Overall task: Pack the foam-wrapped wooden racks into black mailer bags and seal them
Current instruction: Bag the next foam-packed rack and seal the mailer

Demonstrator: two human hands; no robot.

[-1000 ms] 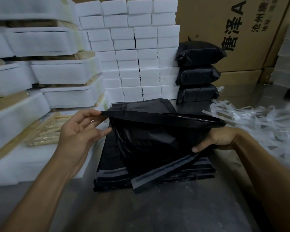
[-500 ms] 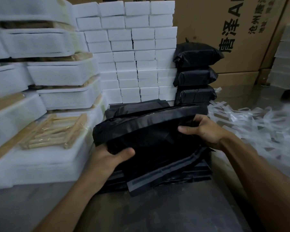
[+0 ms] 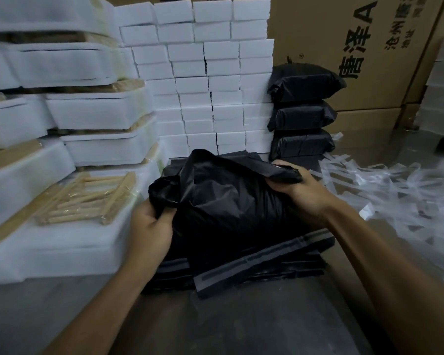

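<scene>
Carton (image 3: 344,47) lettering "唐泽" behind hands gripping black mailer bag (image 3: 231,211).

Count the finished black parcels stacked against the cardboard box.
3, stacked in one column right of the white foam blocks: top sealed black plastic mailer parcel, middle one, bottom one. The bag in hand isn't counted; more may be hidden behind.

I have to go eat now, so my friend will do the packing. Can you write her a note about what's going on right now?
Left hand: grips the black bag at its left corner.
Right hand: grips its right end.
The bag sits on the stack of flat mailers.
Done: three sealed parcels stacked at the back.
Left: finish and seal this bag, then pack the foam-wrapped racks piled on the left.
</scene>
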